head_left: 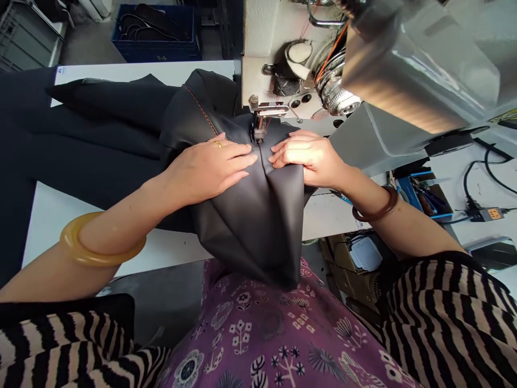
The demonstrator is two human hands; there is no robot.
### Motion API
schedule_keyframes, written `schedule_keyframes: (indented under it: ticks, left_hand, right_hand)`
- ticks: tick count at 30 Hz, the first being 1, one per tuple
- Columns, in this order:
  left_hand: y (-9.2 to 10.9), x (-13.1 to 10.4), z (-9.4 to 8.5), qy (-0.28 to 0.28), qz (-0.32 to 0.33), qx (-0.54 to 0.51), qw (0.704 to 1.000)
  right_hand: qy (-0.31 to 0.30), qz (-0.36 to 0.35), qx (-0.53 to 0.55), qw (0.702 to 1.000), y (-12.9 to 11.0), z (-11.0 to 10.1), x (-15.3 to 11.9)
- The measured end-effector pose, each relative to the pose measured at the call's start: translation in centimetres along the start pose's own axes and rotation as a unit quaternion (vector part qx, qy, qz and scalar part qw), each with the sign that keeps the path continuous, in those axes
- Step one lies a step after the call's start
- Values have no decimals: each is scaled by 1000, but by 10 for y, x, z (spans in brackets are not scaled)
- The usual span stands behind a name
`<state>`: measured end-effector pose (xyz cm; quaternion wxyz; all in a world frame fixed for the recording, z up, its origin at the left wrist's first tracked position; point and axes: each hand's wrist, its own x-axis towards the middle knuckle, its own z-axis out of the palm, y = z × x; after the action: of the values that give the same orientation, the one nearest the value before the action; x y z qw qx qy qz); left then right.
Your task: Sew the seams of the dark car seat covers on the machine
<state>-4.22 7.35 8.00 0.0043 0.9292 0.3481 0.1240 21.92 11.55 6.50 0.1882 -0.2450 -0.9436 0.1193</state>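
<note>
A piece of black leather-like material (250,215) lies bunched under the presser foot (258,129) of a sewing machine (262,32). A seam runs toward me from the foot, and a line of orange stitching crosses the material farther left. My left hand (205,167) rests flat on the material left of the seam, its fingers stretched toward the foot. On the other side, my right hand (309,156) has bent fingers on top of the material, gathering a fold at its edge. Both sets of fingertips are close to the foot. The needle tip is hard to make out.
More dark material (109,129) spreads over the white table (64,215) at left. Behind it stands a blue crate (157,51) with dark pieces. At right are a small tool box (430,196), a power strip (487,214) and a phone (495,253). A cardboard box (351,275) sits below.
</note>
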Motion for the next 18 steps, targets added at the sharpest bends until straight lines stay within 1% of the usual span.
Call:
schedule_keyframes:
  ticks: [3,6,8,13,18]
  left_hand:
    - [-10,5,-2,-2,1,-13,1000]
    - [-17,9,-4,-17,10,-18,1000]
    - [-19,10,-5,-21,8,-20,1000]
    - [-21,11,-4,-13,3,-30,999]
    - [-27,15,-1,-16,1,-37,999]
  right_hand:
    - [10,17,5,1000,6,2,4]
    - [20,16,5,1000,10,5,7]
    - [26,12,5,1000,11,5,7]
    - [51,-9,21,998,15,7,7]
    - [70,4,26,997,19,11,12]
